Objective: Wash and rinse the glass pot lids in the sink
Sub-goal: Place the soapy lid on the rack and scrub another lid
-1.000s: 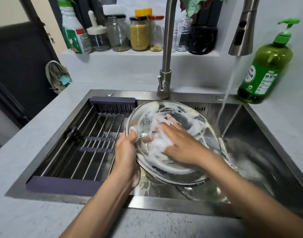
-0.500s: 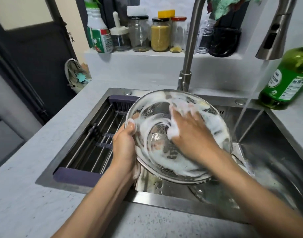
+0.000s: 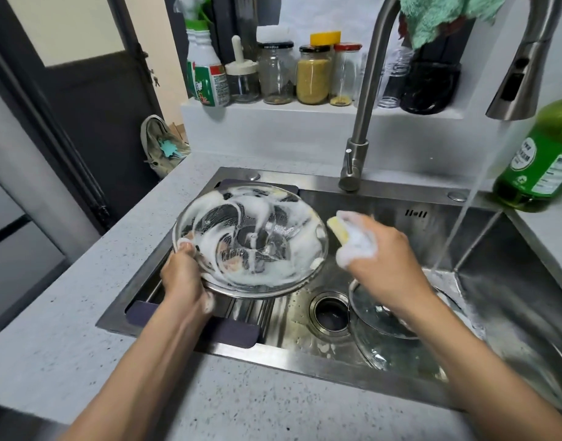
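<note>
The left hand (image 3: 184, 281) had a grip on the near-left rim of a soapy lid (image 3: 251, 240), thumb hooked over the edge and fingers curled beneath, holding it tilted over the left side of the sink (image 3: 384, 198), above a rack (image 3: 229, 329). Foam streaked the glass all over. The right hand (image 3: 384, 259) was just beside the lid, clear of it, its foamy fingers pinching a yellow sponge (image 3: 338, 230). Under that wrist a second lid (image 3: 378, 316) lay in the basin, right of the drain (image 3: 330, 311), partly hidden by the arm. Water ran from the tap head (image 3: 524, 62) in a thin stream down into the right of the basin. A green soap bottle (image 3: 540, 160) stood on the counter (image 3: 82, 313) at the sink's far-right corner. Jars (image 3: 313, 74) lined the shelf behind.
</note>
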Available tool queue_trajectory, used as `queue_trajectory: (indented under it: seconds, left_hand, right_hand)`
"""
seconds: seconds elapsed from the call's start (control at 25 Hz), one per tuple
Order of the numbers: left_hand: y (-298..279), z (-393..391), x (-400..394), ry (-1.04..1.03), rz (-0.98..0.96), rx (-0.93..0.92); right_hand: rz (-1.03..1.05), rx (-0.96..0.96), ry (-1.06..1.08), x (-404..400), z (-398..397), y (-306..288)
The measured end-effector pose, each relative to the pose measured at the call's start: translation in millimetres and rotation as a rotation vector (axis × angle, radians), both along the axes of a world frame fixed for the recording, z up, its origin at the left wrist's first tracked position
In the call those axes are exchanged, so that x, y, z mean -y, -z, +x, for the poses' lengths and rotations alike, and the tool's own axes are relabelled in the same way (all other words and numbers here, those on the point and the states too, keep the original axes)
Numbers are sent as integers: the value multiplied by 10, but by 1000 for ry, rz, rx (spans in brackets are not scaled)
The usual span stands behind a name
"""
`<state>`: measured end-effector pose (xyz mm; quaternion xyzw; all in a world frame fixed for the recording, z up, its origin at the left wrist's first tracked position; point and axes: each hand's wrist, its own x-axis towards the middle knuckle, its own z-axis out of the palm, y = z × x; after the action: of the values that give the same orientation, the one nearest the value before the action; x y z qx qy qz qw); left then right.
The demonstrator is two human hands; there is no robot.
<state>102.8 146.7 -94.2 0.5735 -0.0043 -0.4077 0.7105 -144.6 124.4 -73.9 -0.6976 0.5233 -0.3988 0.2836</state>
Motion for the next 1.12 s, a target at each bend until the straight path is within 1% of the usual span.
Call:
queue_trajectory:
  seconds: [0.12, 0.28, 0.48, 0.56, 0.6, 0.72, 0.8, 0.88, 0.96, 1.04, 1.08, 1.12]
  left_hand:
    - [36, 72, 3, -39, 55, 4]
    - [27, 128, 58, -61, 55, -25]
    - [-56, 217, 36, 98, 86, 31]
    - [-104, 194, -68, 134, 135, 119]
    - [-116, 157, -130, 126, 119, 180]
    - [-218, -141, -267, 91, -11, 406]
    - [-295, -398, -292, 121, -85, 546]
    - [-302, -653, -262, 255, -186, 647]
    - [-248, -968, -156, 516, -224, 701]
    - [-147, -1361, 58, 841, -180, 779]
    - [-51, -1566, 220, 998, -130, 861]
    - [67, -1775, 406, 1141, -66, 987]
  right_hand:
    - [111, -82, 5, 14, -122, 135]
    - [186, -82, -44, 60, -245, 286]
    - [283, -53, -2, 122, -460, 410]
    - [313, -64, 29, 147, -592, 464]
    - [322, -73, 42, 162, -658, 487]
    - [364, -126, 96, 189, -854, 520]
    - [372, -127, 136, 208, -984, 516]
    - [373, -116, 196, 239, -1121, 495]
    - [372, -141, 247, 278, -1281, 470]
    - [364, -189, 280, 325, -1453, 480]
    - [359, -221, 299, 343, -1531, 499]
    - [356, -253, 318, 355, -1598, 522]
